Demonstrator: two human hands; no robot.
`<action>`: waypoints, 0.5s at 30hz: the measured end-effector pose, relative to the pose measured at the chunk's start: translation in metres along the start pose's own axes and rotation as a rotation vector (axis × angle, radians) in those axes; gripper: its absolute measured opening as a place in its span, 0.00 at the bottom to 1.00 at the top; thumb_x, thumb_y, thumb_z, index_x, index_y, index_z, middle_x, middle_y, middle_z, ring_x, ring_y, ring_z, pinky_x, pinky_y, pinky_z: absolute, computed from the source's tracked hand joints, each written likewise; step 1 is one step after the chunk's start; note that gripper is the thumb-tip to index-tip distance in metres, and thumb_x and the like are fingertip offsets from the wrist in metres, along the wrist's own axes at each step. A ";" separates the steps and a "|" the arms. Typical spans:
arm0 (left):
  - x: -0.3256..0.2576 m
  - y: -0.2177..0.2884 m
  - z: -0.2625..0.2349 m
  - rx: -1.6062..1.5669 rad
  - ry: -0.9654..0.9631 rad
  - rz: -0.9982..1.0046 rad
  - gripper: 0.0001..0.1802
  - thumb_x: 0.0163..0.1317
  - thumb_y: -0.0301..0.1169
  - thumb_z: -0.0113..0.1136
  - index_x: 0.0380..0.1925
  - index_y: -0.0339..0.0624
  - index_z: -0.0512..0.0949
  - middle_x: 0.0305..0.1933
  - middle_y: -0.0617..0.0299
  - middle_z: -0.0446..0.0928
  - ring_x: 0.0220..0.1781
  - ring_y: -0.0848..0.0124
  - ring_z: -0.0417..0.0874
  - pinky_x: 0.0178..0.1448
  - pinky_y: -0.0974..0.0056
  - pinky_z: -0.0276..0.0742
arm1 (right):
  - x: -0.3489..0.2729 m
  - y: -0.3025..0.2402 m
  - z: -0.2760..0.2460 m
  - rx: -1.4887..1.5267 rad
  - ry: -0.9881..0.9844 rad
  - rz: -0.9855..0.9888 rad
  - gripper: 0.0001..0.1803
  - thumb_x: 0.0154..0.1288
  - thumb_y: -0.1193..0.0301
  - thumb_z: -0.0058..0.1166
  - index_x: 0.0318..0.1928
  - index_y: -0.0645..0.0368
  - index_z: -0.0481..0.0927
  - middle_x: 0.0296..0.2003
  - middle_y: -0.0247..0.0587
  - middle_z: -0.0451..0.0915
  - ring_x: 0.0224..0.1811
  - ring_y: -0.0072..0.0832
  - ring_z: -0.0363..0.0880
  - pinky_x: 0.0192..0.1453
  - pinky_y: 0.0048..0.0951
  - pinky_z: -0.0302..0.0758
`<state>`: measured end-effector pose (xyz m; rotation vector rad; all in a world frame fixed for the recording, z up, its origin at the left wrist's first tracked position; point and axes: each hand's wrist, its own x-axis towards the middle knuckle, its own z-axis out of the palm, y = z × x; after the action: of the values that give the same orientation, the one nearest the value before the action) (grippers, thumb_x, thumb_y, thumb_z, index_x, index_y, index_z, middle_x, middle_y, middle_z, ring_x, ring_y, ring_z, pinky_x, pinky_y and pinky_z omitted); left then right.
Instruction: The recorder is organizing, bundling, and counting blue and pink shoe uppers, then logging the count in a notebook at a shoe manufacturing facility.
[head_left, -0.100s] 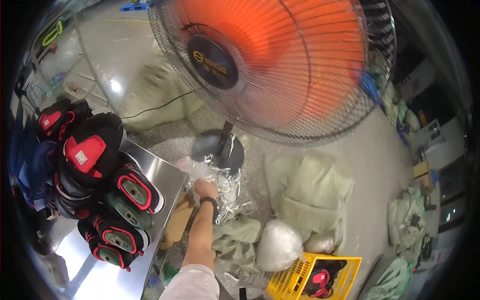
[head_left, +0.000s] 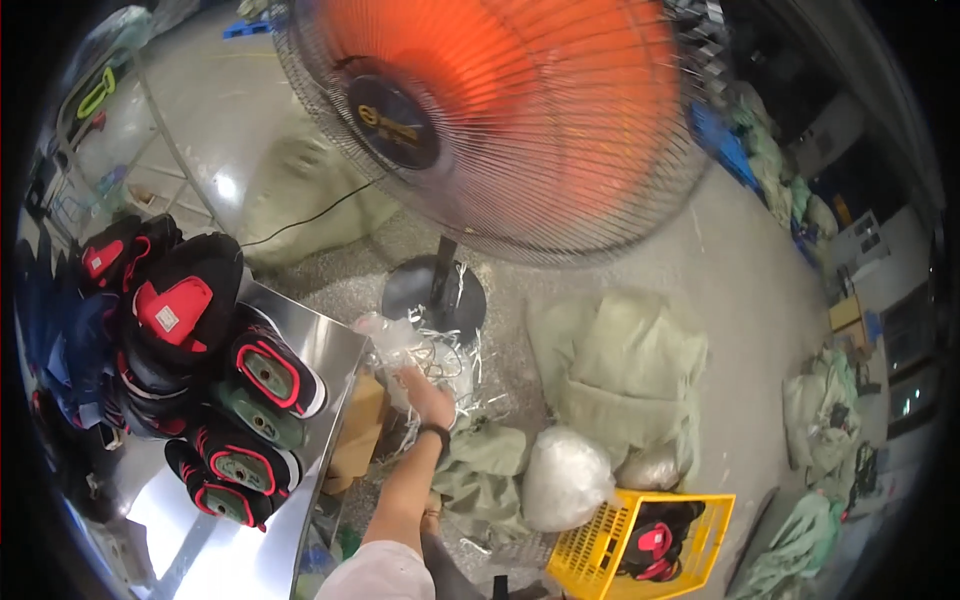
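A pile of black-and-red shoes [head_left: 190,360], too heaped to count, lay on one steel table [head_left: 300,500]. One hand [head_left: 428,397], seemingly the right, reached beside it, fingers closed on clear plastic wrap [head_left: 395,340] below one orange fan [head_left: 500,110]. One yellow crate [head_left: 650,540] stood rightmost.

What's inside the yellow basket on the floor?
The yellow crate holds black shoes with red and pink patches, at least one, maybe a pair. Its walls and the shoes hide whatever lies beneath them. A clear stuffed plastic bag leans beside it, outside.
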<state>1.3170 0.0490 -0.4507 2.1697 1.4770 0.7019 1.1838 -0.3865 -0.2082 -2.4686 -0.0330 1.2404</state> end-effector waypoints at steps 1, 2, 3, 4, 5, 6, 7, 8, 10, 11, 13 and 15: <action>-0.041 0.025 -0.012 -0.089 -0.162 0.034 0.46 0.44 0.31 0.59 0.62 0.29 0.47 0.61 0.36 0.55 0.63 0.44 0.56 0.65 0.50 0.51 | 0.002 0.020 -0.002 -0.077 0.020 -0.095 0.17 0.63 0.60 0.43 0.33 0.62 0.74 0.15 0.41 0.70 0.17 0.30 0.71 0.24 0.34 0.68; -0.077 0.042 -0.033 -0.161 -0.307 0.065 0.46 0.45 0.31 0.59 0.62 0.28 0.46 0.61 0.36 0.55 0.64 0.45 0.55 0.66 0.50 0.50 | 0.007 0.056 0.008 -0.173 0.048 -0.113 0.18 0.64 0.58 0.42 0.34 0.62 0.74 0.14 0.39 0.70 0.16 0.32 0.71 0.24 0.34 0.68; -0.108 0.015 -0.040 -0.105 -0.551 0.023 0.45 0.48 0.33 0.57 0.62 0.30 0.46 0.63 0.37 0.53 0.65 0.46 0.53 0.67 0.51 0.49 | 0.016 0.080 0.024 -0.122 0.055 -0.118 0.19 0.64 0.57 0.42 0.35 0.62 0.74 0.16 0.40 0.72 0.18 0.31 0.72 0.25 0.33 0.69; -0.148 -0.010 -0.048 -0.160 -0.648 0.152 0.34 0.50 0.34 0.56 0.58 0.34 0.58 0.57 0.39 0.62 0.59 0.47 0.62 0.61 0.52 0.58 | 0.019 0.096 0.037 -0.071 0.059 -0.121 0.20 0.64 0.57 0.41 0.37 0.62 0.75 0.18 0.42 0.73 0.20 0.30 0.73 0.27 0.33 0.70; -0.184 -0.033 -0.057 -0.189 -0.845 0.205 0.18 0.54 0.32 0.52 0.45 0.37 0.69 0.43 0.46 0.71 0.47 0.53 0.72 0.51 0.55 0.66 | 0.019 0.103 0.047 -0.060 0.020 -0.174 0.20 0.64 0.57 0.41 0.37 0.62 0.75 0.18 0.42 0.73 0.20 0.30 0.73 0.27 0.33 0.70; -0.227 0.007 -0.082 -0.466 -1.199 0.208 0.09 0.57 0.30 0.51 0.34 0.36 0.71 0.33 0.52 0.71 0.36 0.58 0.73 0.42 0.58 0.69 | 0.014 0.130 0.047 -0.085 0.161 -0.245 0.19 0.64 0.58 0.41 0.40 0.62 0.75 0.21 0.43 0.74 0.23 0.29 0.74 0.28 0.32 0.70; -0.257 -0.021 -0.097 -0.569 -1.388 0.508 0.10 0.61 0.33 0.50 0.36 0.36 0.70 0.36 0.58 0.72 0.38 0.66 0.73 0.43 0.63 0.70 | 0.014 0.127 0.059 -0.102 0.233 -0.405 0.18 0.64 0.59 0.41 0.42 0.61 0.74 0.24 0.44 0.75 0.26 0.28 0.74 0.29 0.31 0.70; -0.310 0.006 -0.133 -1.005 -1.674 0.106 0.17 0.62 0.39 0.51 0.43 0.37 0.69 0.39 0.61 0.73 0.41 0.70 0.73 0.45 0.64 0.70 | 0.014 0.150 0.059 -0.092 0.252 -0.389 0.18 0.64 0.59 0.41 0.42 0.61 0.74 0.24 0.44 0.75 0.26 0.28 0.74 0.29 0.31 0.70; -0.378 0.013 -0.191 -0.993 -1.903 0.162 0.25 0.63 0.43 0.49 0.54 0.39 0.64 0.41 0.63 0.72 0.44 0.76 0.72 0.45 0.68 0.70 | 0.025 0.155 0.070 0.372 0.150 -0.383 0.26 0.68 0.56 0.37 0.55 0.64 0.65 0.34 0.42 0.77 0.29 0.23 0.72 0.30 0.24 0.68; -0.394 0.012 -0.229 -0.902 -2.088 -0.170 0.25 0.64 0.43 0.47 0.55 0.39 0.63 0.40 0.64 0.71 0.41 0.78 0.73 0.41 0.69 0.70 | 0.000 0.120 0.068 0.493 0.088 -0.339 0.27 0.67 0.53 0.36 0.56 0.63 0.64 0.38 0.43 0.76 0.36 0.26 0.72 0.37 0.26 0.69; -0.420 0.026 -0.302 -0.888 -1.863 -0.087 0.17 0.66 0.40 0.42 0.44 0.37 0.65 0.31 0.64 0.70 0.31 0.77 0.72 0.34 0.71 0.69 | -0.034 0.109 0.071 0.770 -0.178 -0.303 0.32 0.66 0.49 0.36 0.60 0.60 0.60 0.46 0.45 0.73 0.46 0.30 0.72 0.47 0.30 0.69; -0.435 0.019 -0.341 -0.783 -1.611 -0.020 0.13 0.69 0.36 0.36 0.34 0.37 0.64 0.23 0.65 0.66 0.24 0.76 0.68 0.30 0.71 0.66 | -0.050 0.118 0.088 0.917 -0.432 -0.332 0.34 0.65 0.48 0.38 0.62 0.59 0.57 0.50 0.46 0.72 0.49 0.32 0.71 0.51 0.32 0.69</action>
<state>0.9862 -0.3445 -0.2465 1.2754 0.2266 -0.4568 1.0678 -0.4775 -0.2580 -1.3393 0.0109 1.2356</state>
